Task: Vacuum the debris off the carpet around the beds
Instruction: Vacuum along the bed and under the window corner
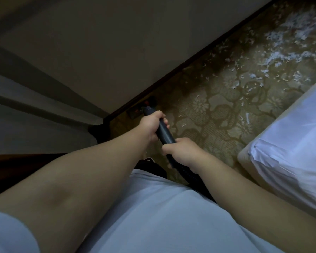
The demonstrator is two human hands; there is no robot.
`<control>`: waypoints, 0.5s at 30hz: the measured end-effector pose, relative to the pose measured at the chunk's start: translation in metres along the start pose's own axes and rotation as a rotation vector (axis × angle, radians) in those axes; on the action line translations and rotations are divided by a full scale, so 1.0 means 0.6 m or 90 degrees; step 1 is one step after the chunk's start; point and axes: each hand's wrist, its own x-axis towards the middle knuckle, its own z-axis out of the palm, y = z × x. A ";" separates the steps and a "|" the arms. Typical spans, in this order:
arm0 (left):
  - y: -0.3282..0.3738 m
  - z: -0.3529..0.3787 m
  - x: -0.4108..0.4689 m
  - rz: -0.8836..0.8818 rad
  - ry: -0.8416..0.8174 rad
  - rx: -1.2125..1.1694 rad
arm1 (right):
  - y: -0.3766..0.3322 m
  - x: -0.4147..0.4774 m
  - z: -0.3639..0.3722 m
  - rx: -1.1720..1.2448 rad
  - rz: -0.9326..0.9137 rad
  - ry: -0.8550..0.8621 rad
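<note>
White paper-like shreds (288, 39) litter the patterned olive carpet (217, 106), too many to count. They lie thickest in a heap at the upper right and thin to scattered flecks nearer the person. One vacuum wand (164, 133), a dark blue tube, slants down toward the dark skirting board (122, 107) at the foot of the wall (117, 42). Its floor head (144, 108) sits on the carpet against that board, dim and hard to make out. Two hands hold the wand: the left hand (152, 125) is wrapped round the tube lower down, and the right hand (181, 154) is clenched round its upper end, where a ribbed black hose (188, 172) begins. One bed (290, 143), white-sheeted, shows at the right edge.
</note>
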 end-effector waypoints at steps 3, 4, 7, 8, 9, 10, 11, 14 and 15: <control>0.013 0.015 0.011 0.009 -0.009 0.020 | -0.004 0.014 -0.008 0.010 -0.006 0.024; 0.013 0.025 0.014 0.010 -0.015 0.028 | -0.001 0.017 -0.014 0.015 -0.007 0.035; 0.003 0.066 0.019 0.018 -0.034 0.058 | 0.017 0.018 -0.045 0.043 -0.001 0.064; -0.006 0.082 0.019 0.016 -0.039 0.067 | 0.026 0.014 -0.058 0.051 0.006 0.068; -0.019 0.099 0.018 0.010 -0.046 0.076 | 0.038 0.007 -0.072 0.056 0.014 0.070; -0.034 0.116 0.016 0.000 -0.054 0.082 | 0.053 -0.001 -0.087 0.060 0.020 0.071; -0.054 0.135 0.014 -0.014 -0.061 0.087 | 0.072 -0.012 -0.103 0.068 0.028 0.075; -0.120 0.189 0.004 -0.060 -0.081 0.107 | 0.135 -0.056 -0.146 0.086 0.052 0.090; -0.145 0.207 -0.002 -0.070 -0.084 0.113 | 0.157 -0.072 -0.160 0.092 0.058 0.093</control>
